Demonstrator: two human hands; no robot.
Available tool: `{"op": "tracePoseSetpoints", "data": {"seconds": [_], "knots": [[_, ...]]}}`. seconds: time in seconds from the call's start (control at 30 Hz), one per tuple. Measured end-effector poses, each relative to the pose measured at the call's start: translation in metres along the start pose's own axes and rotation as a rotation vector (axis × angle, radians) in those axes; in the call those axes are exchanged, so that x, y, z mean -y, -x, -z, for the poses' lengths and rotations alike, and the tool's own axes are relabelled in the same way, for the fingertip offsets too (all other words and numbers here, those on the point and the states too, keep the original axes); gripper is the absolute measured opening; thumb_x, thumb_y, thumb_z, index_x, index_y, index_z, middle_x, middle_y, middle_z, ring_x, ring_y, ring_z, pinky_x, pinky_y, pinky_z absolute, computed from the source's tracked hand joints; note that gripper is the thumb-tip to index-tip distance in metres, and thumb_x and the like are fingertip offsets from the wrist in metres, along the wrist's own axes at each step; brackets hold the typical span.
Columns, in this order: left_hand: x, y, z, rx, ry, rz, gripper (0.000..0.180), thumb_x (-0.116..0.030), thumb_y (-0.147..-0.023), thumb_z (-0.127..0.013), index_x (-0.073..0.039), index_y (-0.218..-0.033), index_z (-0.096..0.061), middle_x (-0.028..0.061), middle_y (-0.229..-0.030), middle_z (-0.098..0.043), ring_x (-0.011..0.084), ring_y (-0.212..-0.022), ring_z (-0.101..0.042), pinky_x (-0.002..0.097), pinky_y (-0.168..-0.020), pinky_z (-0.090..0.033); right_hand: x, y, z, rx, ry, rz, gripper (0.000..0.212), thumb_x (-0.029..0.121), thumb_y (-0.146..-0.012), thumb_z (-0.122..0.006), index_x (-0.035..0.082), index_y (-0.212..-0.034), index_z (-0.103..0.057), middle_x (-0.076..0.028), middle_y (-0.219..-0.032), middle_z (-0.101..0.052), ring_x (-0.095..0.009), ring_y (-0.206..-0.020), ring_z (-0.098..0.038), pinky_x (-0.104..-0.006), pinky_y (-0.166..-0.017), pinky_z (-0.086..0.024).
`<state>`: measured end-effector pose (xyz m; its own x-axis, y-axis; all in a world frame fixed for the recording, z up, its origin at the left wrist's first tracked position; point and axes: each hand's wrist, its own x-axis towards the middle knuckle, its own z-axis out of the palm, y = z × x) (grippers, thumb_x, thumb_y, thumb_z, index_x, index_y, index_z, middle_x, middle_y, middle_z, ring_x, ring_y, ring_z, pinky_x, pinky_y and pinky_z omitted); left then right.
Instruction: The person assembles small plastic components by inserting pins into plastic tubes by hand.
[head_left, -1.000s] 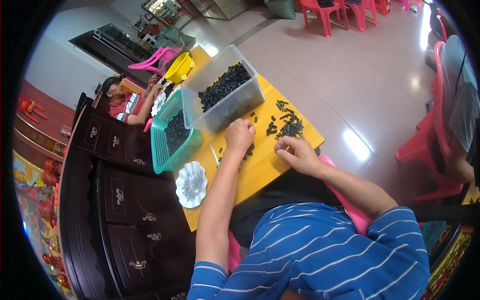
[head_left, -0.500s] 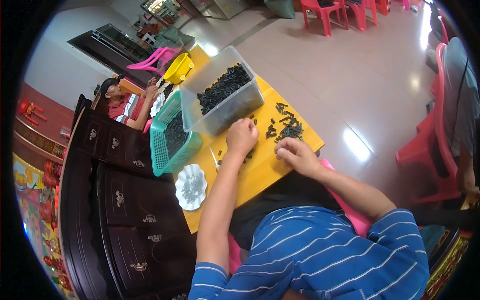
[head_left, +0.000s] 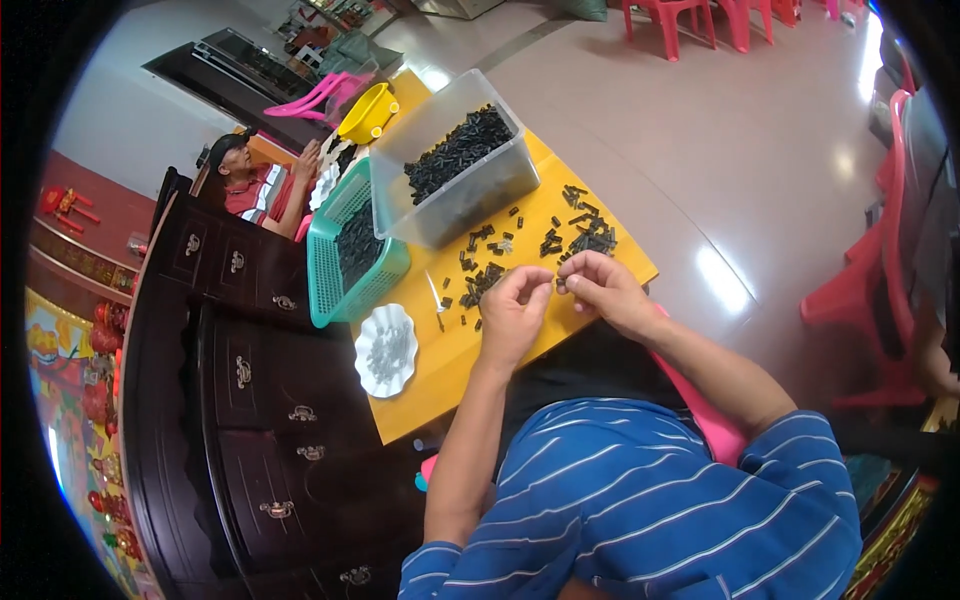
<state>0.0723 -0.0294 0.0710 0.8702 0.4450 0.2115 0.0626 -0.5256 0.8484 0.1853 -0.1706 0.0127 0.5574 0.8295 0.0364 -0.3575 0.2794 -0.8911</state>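
My left hand (head_left: pixel 514 318) and my right hand (head_left: pixel 612 296) meet fingertip to fingertip over the near edge of the yellow table (head_left: pixel 440 390). Between my right thumb and forefinger sits a small black tube-like piece (head_left: pixel 561 284). The left fingers are pinched together close beside it, and what they hold is too small to make out. Just beyond my right hand lies a heap of similar black pieces (head_left: pixel 594 241). A second loose pile (head_left: pixel 483 284) is partly hidden by my left hand. A thin tool with a white shaft (head_left: pixel 437 300) lies left of that pile.
A clear plastic bin (head_left: pixel 480 205) and a green basket (head_left: pixel 395 270) hold many black pieces. A white scalloped dish (head_left: pixel 366 378) contains tiny clear bits. Farther off are a yellow tub (head_left: pixel 366 116) and a seated person (head_left: pixel 265 190). A dark cabinet (head_left: pixel 270 365) stands left; a red chair (head_left: pixel 870 300) right.
My left hand has drawn back from beside the bin toward my right hand, uncovering the loose pile. The two hands now meet. The person across has raised their hands.
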Motion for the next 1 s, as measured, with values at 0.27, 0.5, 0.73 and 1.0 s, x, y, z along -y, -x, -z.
{"op": "tracePoseSetpoints", "data": {"seconds": [0.27, 0.5, 0.73, 1.0], "knots": [[-0.007, 0.000, 0.002, 0.000, -0.056, -0.078, 0.020, 0.000, -0.089, -0.068, -0.002, -0.109, -0.063, 0.0022, -0.092, -0.069, 0.0083, -0.080, -0.064, 0.0237, -0.074, -0.053, -0.001, 0.003, -0.002, 0.013, 0.015, 0.066, 0.016, 0.014, -0.101, -0.060, 0.005, -0.114, -0.061, 0.000, -0.098, -0.064, -0.005, -0.079, -0.059, -0.0212, -0.070, -0.051], [-0.004, 0.003, -0.005, 0.022, -0.036, -0.030, 0.021, 0.000, -0.088, -0.069, -0.003, -0.109, -0.063, 0.0021, -0.091, -0.068, 0.0078, -0.077, -0.062, 0.0231, -0.073, -0.052, 0.001, 0.004, 0.000, -0.008, 0.166, 0.077, 0.016, 0.015, -0.100, -0.062, 0.003, -0.110, -0.065, 0.002, -0.087, -0.064, -0.005, -0.071, -0.058, -0.0218, -0.065, -0.050], [-0.004, 0.015, -0.022, 0.029, 0.026, -0.007, 0.025, 0.002, -0.089, -0.068, -0.001, -0.112, -0.060, 0.0021, -0.089, -0.067, 0.0077, -0.078, -0.062, 0.0224, -0.073, -0.052, 0.000, 0.003, 0.007, -0.026, 0.272, 0.154, 0.017, 0.020, -0.103, -0.060, 0.004, -0.101, -0.063, 0.001, -0.084, -0.065, -0.006, -0.071, -0.060, -0.0242, -0.064, -0.051], [0.012, 0.027, -0.026, -0.053, 0.066, 0.069, 0.019, 0.001, -0.090, -0.068, 0.000, -0.106, -0.059, 0.0015, -0.085, -0.065, 0.0047, -0.074, -0.061, 0.0199, -0.068, -0.050, 0.006, 0.001, 0.000, -0.092, 0.144, 0.054, 0.014, 0.016, -0.103, -0.058, 0.003, -0.099, -0.059, -0.002, -0.083, -0.066, -0.007, -0.066, -0.061, -0.0227, -0.059, -0.049]]}}
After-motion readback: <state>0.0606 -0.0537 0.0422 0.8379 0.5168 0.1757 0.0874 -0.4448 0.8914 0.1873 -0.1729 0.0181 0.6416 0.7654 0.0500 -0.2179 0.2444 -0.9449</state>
